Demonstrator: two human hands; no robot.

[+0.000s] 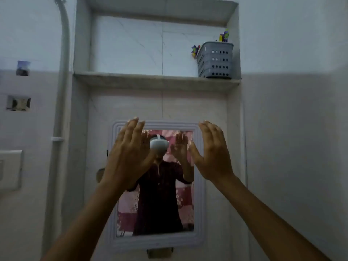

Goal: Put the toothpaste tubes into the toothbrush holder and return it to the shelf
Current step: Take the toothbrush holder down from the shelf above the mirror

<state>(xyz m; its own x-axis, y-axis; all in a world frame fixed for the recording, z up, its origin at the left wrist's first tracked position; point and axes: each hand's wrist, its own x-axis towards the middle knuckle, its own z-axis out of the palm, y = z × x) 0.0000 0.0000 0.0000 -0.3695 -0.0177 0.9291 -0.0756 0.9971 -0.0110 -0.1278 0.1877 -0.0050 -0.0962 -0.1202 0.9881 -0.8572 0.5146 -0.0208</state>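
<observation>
A grey perforated toothbrush holder [214, 60] stands at the right end of the marble shelf [131, 77] in a wall niche. A colourful tip [225, 35] pokes up out of its top, and the tile beside it mirrors more colours [194, 50]. I cannot tell whether these are toothpaste tubes or brushes. My left hand [128, 153] and my right hand [211, 153] are raised in front of the mirror, well below the shelf. Both have their fingers spread and hold nothing.
A white-framed mirror [199, 185] hangs under the shelf and reflects a person with raised hands. A grey pipe [62, 91] runs down the wall at left. A white flush plate [10, 170] sits at the far left.
</observation>
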